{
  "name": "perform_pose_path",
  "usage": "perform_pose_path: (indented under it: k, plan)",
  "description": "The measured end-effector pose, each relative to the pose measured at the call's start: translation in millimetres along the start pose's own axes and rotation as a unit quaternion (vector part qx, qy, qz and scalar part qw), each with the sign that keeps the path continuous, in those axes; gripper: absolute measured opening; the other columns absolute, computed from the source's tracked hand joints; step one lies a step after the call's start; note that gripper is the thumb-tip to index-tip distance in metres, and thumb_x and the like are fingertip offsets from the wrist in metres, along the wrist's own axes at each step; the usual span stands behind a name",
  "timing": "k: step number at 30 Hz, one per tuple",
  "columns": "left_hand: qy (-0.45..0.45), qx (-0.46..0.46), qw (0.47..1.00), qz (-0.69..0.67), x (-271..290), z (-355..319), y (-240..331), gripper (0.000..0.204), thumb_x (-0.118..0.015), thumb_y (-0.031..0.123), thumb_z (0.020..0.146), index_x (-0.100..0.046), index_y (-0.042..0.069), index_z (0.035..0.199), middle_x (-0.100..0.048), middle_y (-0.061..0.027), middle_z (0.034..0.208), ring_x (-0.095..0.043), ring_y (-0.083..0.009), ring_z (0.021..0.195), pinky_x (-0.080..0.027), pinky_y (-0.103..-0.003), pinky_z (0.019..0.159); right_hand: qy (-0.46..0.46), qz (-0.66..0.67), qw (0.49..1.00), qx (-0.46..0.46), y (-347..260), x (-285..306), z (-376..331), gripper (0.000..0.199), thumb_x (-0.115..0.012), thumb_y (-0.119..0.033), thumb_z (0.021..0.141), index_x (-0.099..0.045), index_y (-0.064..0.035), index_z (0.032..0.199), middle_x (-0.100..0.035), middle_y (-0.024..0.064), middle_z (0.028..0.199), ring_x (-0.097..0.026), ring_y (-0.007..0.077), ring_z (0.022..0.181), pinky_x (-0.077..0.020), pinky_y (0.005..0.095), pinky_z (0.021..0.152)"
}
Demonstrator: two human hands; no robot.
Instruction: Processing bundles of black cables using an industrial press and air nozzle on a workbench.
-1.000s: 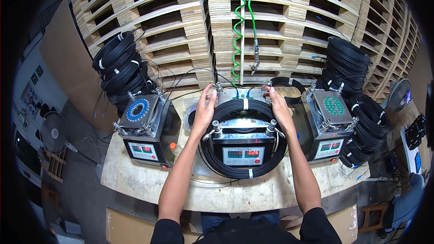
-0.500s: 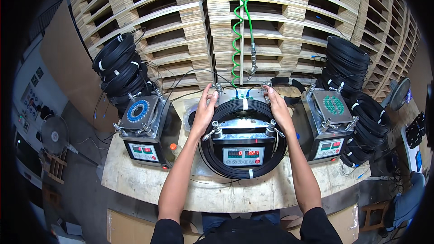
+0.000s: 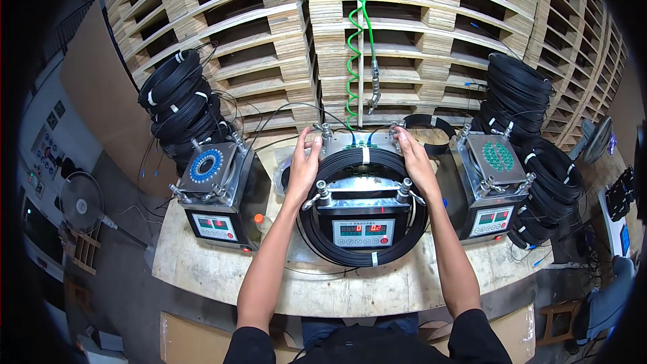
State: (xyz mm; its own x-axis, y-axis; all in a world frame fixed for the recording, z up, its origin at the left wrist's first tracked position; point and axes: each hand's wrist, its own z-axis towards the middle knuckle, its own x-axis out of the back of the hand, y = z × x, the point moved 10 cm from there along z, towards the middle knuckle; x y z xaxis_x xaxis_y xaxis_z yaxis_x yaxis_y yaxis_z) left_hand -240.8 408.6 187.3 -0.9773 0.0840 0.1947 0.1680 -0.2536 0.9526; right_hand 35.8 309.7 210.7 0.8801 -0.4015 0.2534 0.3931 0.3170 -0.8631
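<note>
My left hand (image 3: 305, 163) is open, its fingers stretched up beside the far left clamp post (image 3: 326, 136) of the middle polishing-type machine (image 3: 325, 229). On the other side my right hand (image 3: 416, 162) is open too, fingertips close to the far right clamp post (image 3: 399, 126). Whether either hand touches its post, I cannot tell. A large coil of black cable (image 3: 308, 241), bound with white ties, hangs around the machine between my forearms. Two blue-ended leads run to the metal plate (image 3: 383, 139) at the machine's far side.
Similar machines stand left, with a ring of blue connectors (image 3: 206, 165), and right, with green connectors (image 3: 497, 156). Black cable coils (image 3: 176, 91) are stacked behind both. A green spiral air hose (image 3: 370, 27) hangs before stacked pallets (image 3: 242, 20). An orange-capped bottle (image 3: 260, 221) stands left.
My left fingers have shifted slightly beside the post. My right hand has barely moved. The nozzle on the hanging hose has swung a little to the left.
</note>
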Motion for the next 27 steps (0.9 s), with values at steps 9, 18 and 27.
perform_pose_path:
  k: [9,18,27]
  plan:
    - [-0.056,-0.060,0.996,-0.040,-7,4,0,0.066,-0.056,0.044,0.107,-0.036,0.010,0.161,-0.065,-0.0129,0.117,-0.063,-0.0170,0.093,-0.050,-0.033,0.092,-0.001,-0.030,0.998,-0.062,-3,-2,-3,0.058,-0.049,-0.049,0.108,-0.059,-0.0015,0.141,-0.066,0.0218,0.134,-0.062,0.0326,0.128,-0.0442,0.0366,0.109]
    - [-0.007,0.001,0.999,-0.039,2,5,-15,0.056,-0.053,0.039,0.110,-0.041,0.011,0.157,-0.063,-0.0080,0.110,-0.060,-0.0106,0.089,-0.051,-0.027,0.081,0.006,-0.022,0.999,-0.036,1,-1,-1,0.059,-0.049,-0.049,0.108,-0.059,-0.0028,0.143,-0.064,0.0215,0.140,-0.059,0.0336,0.134,-0.0406,0.0366,0.113]
    - [-0.052,-0.012,0.996,-0.077,-6,2,-5,0.064,-0.053,0.036,0.110,-0.027,0.013,0.164,-0.063,-0.0111,0.115,-0.063,-0.0138,0.095,-0.054,-0.033,0.089,0.006,-0.043,0.997,-0.056,-2,1,-3,0.060,-0.050,-0.050,0.107,-0.058,-0.0027,0.143,-0.064,0.0219,0.139,-0.059,0.0347,0.133,-0.0425,0.0381,0.111]
